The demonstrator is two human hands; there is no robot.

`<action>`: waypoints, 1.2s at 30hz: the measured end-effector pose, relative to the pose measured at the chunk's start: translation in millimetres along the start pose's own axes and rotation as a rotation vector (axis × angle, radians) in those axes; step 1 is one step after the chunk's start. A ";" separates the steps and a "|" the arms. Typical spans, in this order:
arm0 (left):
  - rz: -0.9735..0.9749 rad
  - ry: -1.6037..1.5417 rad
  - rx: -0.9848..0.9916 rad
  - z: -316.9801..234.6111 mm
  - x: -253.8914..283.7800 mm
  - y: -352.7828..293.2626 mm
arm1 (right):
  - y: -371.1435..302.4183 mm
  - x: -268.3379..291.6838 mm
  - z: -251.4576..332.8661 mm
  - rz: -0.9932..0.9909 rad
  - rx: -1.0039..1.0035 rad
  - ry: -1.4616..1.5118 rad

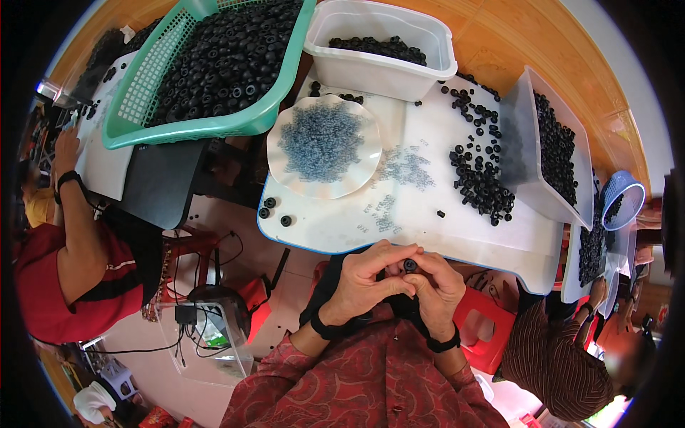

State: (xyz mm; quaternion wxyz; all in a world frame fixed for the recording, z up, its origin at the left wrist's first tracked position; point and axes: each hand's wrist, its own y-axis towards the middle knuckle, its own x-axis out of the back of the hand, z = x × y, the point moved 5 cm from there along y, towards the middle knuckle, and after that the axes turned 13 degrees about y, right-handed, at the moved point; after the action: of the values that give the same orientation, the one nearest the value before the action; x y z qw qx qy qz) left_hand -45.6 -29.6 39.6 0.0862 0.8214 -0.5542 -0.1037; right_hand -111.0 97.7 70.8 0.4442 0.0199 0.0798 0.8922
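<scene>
1. Just short of the worktop's (414,230) near edge, the left hand (369,277) and right hand (439,287) met, fingertips closed together round a small black part (409,265) (how they shared the grip, I could not tell).
2. That part lay between the two hands, neither clearly nearer; its round end faced the camera, so its long axis seemed to run roughly along the line of sight.
3. By the worktop's near left corner sat three black pieces (286,221).
4. Farther in, small clear pieces (405,168) lay loose beside a white scalloped plate (321,190) heaped with more; scattered black beads (478,185) spread toward the right edge.
5. Along the far edge stood a white tub (378,77), and toward the far right corner a translucent bin (529,167).
</scene>
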 end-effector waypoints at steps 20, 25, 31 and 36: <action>-0.048 -0.086 0.048 -9.6 2.3 -1.0 | 9.6 1.9 12.0 -0.005 0.069 0.014; -0.062 -0.367 0.330 4.4 -4.5 -10.0 | 9.0 -0.8 15.6 0.014 0.078 -0.045; -0.071 -0.422 0.382 13.2 -3.9 -10.3 | 10.2 -4.1 16.6 0.072 0.064 -0.075; -0.032 -0.451 0.379 11.0 -3.4 -8.6 | 10.7 -4.5 16.1 0.085 0.057 -0.094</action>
State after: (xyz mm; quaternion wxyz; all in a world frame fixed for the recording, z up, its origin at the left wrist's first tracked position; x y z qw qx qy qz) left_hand -42.1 -23.5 27.1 -0.1957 0.7877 -0.5558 -0.1798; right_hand -115.0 89.8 88.5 0.4086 0.0778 0.0833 0.9056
